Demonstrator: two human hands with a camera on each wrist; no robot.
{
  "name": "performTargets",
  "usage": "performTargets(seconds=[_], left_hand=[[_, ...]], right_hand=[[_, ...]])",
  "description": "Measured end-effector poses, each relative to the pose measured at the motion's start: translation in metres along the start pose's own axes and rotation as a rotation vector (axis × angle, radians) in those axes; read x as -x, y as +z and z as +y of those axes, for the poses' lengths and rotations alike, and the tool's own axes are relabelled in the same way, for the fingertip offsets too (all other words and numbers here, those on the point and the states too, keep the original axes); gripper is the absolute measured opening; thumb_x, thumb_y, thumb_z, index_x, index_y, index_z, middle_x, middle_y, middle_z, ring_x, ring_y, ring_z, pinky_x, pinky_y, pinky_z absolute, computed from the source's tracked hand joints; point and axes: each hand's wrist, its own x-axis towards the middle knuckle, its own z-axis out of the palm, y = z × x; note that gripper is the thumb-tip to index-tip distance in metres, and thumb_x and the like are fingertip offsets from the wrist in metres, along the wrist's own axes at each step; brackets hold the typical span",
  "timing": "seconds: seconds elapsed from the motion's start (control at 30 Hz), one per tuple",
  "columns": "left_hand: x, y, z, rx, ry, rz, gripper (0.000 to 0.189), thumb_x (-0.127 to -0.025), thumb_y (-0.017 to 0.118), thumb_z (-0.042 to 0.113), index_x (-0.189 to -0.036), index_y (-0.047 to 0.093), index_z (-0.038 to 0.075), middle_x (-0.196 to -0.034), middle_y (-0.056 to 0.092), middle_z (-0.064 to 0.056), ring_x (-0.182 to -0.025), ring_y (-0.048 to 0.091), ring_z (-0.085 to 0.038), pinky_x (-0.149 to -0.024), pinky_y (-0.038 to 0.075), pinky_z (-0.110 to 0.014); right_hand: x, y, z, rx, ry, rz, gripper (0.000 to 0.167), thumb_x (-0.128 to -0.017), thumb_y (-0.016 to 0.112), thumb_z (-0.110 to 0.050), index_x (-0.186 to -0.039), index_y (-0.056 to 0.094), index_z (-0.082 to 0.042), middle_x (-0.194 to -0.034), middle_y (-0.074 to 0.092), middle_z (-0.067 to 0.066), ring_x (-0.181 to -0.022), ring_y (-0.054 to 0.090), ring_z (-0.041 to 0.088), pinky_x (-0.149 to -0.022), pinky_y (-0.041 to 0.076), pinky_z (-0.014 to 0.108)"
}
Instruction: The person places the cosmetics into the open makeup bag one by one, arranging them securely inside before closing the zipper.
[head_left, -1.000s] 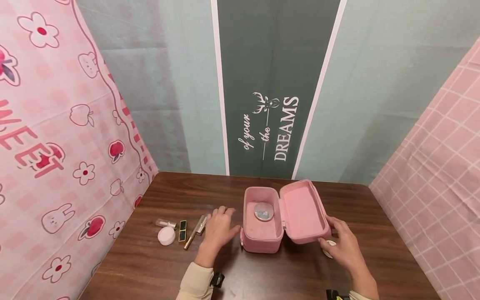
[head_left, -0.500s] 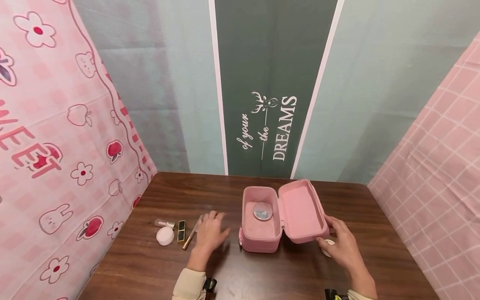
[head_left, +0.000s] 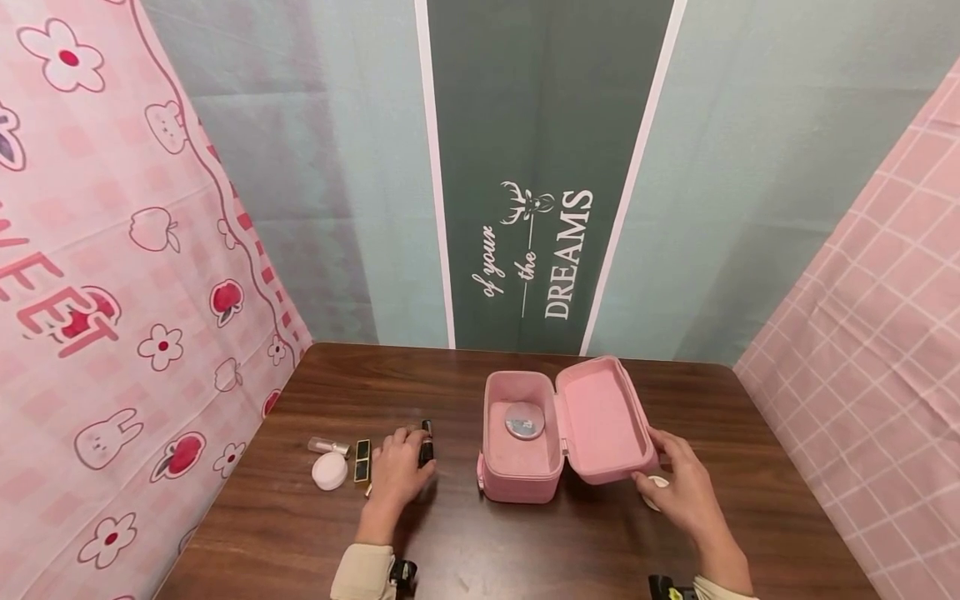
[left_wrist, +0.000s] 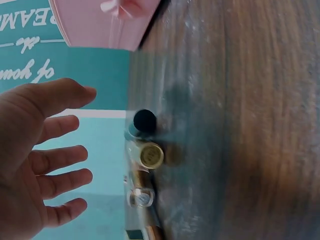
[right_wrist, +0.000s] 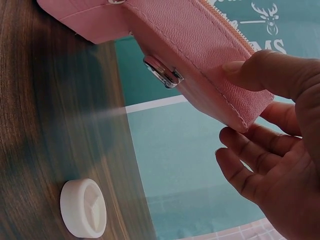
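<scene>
We see a pink cosmetic case upright on the wood-grain table, its hinged lid tilted out to the right of its body. The right hand, right of the case, pinches the lid's outer edge, thumb on the outer face and fingers beneath. Under that hand, right of the case, we find a white round piece with a recessed face lying on the table.

Inside the case rests a round tin with a printed silvery patch. Left of the case, the left hand has a released grip, its fingers loosely spread over some cosmetic tubes; we cannot tell whether it touches any. A black tube lies between it and the case. Farther left of the case, we see a black-and-gold rectangular palette, a clear tube and a pale round compact. Behind the case hangs a lettered green curtain.
</scene>
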Motion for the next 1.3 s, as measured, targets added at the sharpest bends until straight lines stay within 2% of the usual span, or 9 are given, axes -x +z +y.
performTargets(seconds=[0.1, 0.33, 0.43, 0.63, 0.83, 1.0, 1.3], left_hand=[[0.001, 0.003, -0.006, 0.066, -0.016, 0.016, 0.049, -0.068, 0.079, 0.024, -0.110, 0.063, 0.005, -0.105, 0.057, -0.017, -0.091, 0.054, -0.036, -0.068, 0.041, -0.050], [0.002, 0.010, -0.020, 0.299, -0.066, 0.057, 0.053, -0.064, 0.080, 0.011, -0.112, 0.061, 0.002, -0.106, 0.055, -0.019, -0.097, 0.053, -0.038, -0.081, 0.043, -0.050], [0.003, 0.012, -0.025, 0.344, -0.110, 0.066, 0.056, -0.062, 0.081, 0.008, -0.113, 0.061, 0.001, -0.106, 0.056, -0.020, -0.096, 0.055, -0.037, -0.080, 0.044, -0.051], [0.003, 0.016, -0.031, 0.364, -0.225, 0.097, 0.056, -0.060, 0.082, 0.008, -0.112, 0.062, 0.001, -0.100, 0.059, -0.019, -0.086, 0.057, -0.035, -0.075, 0.044, -0.049], [0.003, 0.021, -0.039, 0.393, -0.257, 0.115, 0.056, -0.058, 0.081, 0.004, -0.110, 0.063, -0.001, -0.092, 0.062, -0.017, -0.079, 0.057, -0.031, -0.072, 0.044, -0.047], [0.001, 0.022, -0.041, 0.428, -0.283, 0.108, 0.053, -0.058, 0.081, -0.001, -0.108, 0.063, -0.003, -0.093, 0.062, -0.018, -0.083, 0.059, -0.032, -0.074, 0.045, -0.046], [-0.004, 0.021, -0.039, 0.368, -0.313, 0.061, 0.047, -0.059, 0.075, -0.004, -0.104, 0.064, -0.004, -0.085, 0.059, -0.015, -0.078, 0.057, -0.033, -0.070, 0.044, -0.047]], right_hand=[[0.000, 0.000, 0.000, -0.001, 0.003, -0.003, 0.068, -0.065, 0.081, 0.002, -0.125, 0.048, 0.007, -0.116, 0.050, 0.020, -0.093, 0.056, 0.032, -0.076, 0.048, 0.046], [0.001, 0.000, 0.000, -0.013, 0.016, -0.013, 0.068, -0.066, 0.080, 0.001, -0.126, 0.047, 0.006, -0.117, 0.050, 0.020, -0.095, 0.055, 0.033, -0.078, 0.047, 0.048], [0.001, 0.000, 0.000, -0.015, 0.018, -0.016, 0.068, -0.067, 0.080, 0.001, -0.126, 0.047, 0.006, -0.117, 0.050, 0.020, -0.095, 0.055, 0.033, -0.079, 0.046, 0.048], [0.002, 0.001, 0.003, -0.008, 0.014, -0.020, 0.068, -0.066, 0.080, 0.000, -0.126, 0.047, 0.006, -0.117, 0.050, 0.019, -0.095, 0.055, 0.031, -0.078, 0.047, 0.046], [0.002, 0.001, 0.004, -0.009, 0.013, -0.027, 0.068, -0.066, 0.079, 0.000, -0.126, 0.047, 0.006, -0.117, 0.050, 0.020, -0.096, 0.054, 0.032, -0.078, 0.047, 0.047], [0.002, 0.001, 0.003, -0.002, 0.006, -0.020, 0.068, -0.067, 0.080, -0.001, -0.126, 0.047, 0.006, -0.117, 0.050, 0.020, -0.095, 0.054, 0.032, -0.077, 0.048, 0.047], [0.002, 0.001, 0.001, 0.008, -0.014, 0.002, 0.067, -0.065, 0.081, 0.001, -0.125, 0.049, 0.005, -0.115, 0.052, 0.017, -0.095, 0.055, 0.029, -0.075, 0.050, 0.035]])
